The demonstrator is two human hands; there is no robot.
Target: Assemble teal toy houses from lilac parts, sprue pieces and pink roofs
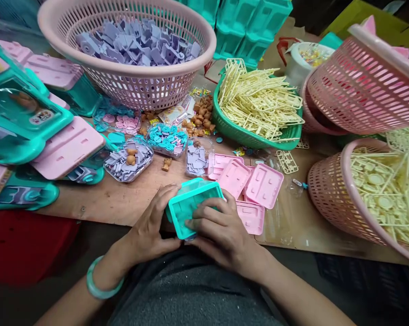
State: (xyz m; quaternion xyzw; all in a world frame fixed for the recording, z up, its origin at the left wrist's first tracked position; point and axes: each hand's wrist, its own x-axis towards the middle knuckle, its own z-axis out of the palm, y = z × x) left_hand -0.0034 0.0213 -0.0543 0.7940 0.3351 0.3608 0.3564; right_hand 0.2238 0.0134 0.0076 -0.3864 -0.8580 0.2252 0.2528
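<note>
the hollow rectangular teal plastic box (190,199) (bright-rimmed) opens toward the wearer, long axis eight-to-two o'clock, gripped by left hand (152,222) at nine, right hand (221,226) at four.

A bare-wood bench (95,201) runs across here. Overlapping pink panels (264,186), a small brown figure (166,164) and a green basket (241,138) sit on it.
</note>
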